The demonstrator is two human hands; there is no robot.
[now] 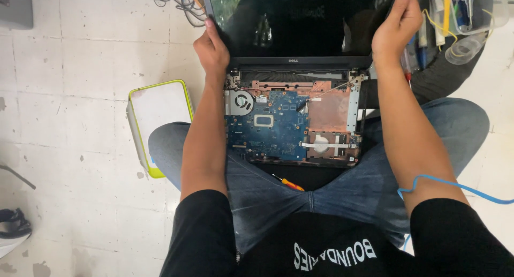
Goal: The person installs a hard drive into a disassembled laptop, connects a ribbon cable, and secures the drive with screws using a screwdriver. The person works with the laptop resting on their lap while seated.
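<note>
Your left hand (212,49) and right hand (395,28) clamp fingers on the laptop screen (300,20), beside a clear tub (495,14) holding tools.

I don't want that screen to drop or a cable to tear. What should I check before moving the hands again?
1. Left hand grips the screen edge: ok.
2. Right hand grips the opposite edge: ok.
3. Screen free of the hinges: cannot tell.
4. Wires between screen and board unplugged: cannot tell.
5. Base steady on the lap: ok.
6. Screwdriver lies loose between the legs: not ok.
</note>
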